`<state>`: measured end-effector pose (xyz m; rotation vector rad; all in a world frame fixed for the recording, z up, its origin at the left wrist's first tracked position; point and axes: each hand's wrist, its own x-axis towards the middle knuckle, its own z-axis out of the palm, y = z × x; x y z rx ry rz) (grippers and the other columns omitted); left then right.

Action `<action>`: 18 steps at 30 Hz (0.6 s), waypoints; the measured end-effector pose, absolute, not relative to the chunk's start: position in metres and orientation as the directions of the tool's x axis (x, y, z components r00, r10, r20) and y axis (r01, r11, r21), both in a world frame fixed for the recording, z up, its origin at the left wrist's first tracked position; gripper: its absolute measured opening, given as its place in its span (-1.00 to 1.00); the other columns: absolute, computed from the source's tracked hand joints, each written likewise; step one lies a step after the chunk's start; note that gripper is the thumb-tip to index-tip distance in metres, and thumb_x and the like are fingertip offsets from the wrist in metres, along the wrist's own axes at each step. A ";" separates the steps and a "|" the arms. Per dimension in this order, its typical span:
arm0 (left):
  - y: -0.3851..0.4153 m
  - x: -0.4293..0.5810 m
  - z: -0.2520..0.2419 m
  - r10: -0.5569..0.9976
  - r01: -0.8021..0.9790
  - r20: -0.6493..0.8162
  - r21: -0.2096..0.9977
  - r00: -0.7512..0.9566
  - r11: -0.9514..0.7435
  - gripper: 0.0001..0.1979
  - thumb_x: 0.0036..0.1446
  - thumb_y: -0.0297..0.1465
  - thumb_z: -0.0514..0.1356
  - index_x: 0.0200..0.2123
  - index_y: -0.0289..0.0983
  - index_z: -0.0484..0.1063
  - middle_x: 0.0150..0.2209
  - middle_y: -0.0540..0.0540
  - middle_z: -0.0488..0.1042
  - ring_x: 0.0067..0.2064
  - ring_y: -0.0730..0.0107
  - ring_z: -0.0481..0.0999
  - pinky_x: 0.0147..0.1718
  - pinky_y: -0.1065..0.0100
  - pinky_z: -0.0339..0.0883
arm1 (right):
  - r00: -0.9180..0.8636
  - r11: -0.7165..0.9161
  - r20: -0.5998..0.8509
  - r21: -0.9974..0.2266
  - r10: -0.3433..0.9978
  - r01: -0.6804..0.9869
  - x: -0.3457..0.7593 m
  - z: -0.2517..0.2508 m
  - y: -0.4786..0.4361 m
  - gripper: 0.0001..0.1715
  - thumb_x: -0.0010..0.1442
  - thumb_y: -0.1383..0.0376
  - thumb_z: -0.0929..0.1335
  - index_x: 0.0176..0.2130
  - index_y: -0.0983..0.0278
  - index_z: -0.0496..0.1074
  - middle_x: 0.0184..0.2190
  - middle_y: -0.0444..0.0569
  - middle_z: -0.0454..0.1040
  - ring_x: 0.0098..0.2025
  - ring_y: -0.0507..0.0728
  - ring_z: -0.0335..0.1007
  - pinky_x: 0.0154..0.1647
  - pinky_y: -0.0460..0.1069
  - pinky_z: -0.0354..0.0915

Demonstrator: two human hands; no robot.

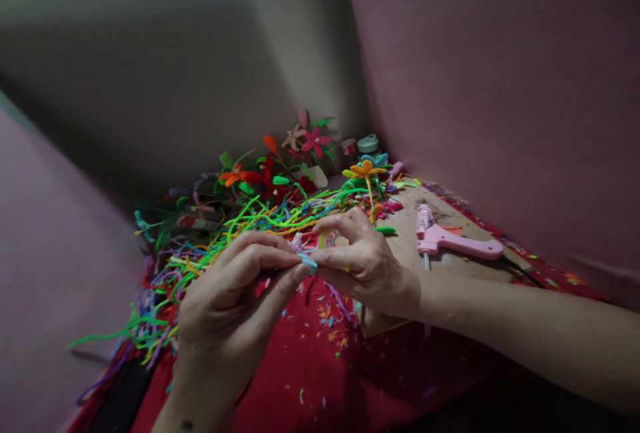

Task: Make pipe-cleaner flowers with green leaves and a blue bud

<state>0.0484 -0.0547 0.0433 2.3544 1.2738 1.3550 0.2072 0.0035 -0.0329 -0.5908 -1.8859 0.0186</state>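
Observation:
A small light-blue pipe cleaner piece (309,263) is pinched between my two hands, its shape partly covered by the fingertips. My left hand (240,293) grips it between thumb and fingers from the left. From the right, my right hand (367,263) closes on the same piece with thumb and forefinger. Something yellow (324,239) shows by the right fingers; whether it is held or lies behind them I cannot tell. Just beyond the hands spreads a tangled heap of pipe cleaners (240,219), mostly green, with orange, purple and blue ones.
A pink glue gun (457,244) lies on a brown board (400,219) at right, its cord trailing. Pipe cleaner flowers (315,141) stand at the back; a yellow flower (366,169) is nearer. Colored scraps (330,319) litter the red cloth (280,379). Walls close in both sides.

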 end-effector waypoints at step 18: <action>-0.060 0.044 0.037 0.703 0.607 0.631 0.429 0.328 -0.668 -0.73 -0.03 -0.60 0.24 -0.26 -0.16 0.43 -0.26 -0.04 0.44 -0.24 0.37 0.46 -0.36 0.42 0.39 | -0.292 0.860 0.868 -0.249 0.403 0.446 0.210 -0.035 0.001 -0.75 0.20 0.23 0.28 -0.31 0.14 0.57 -0.12 -0.01 0.40 -0.20 0.15 0.15 -0.15 0.08 0.19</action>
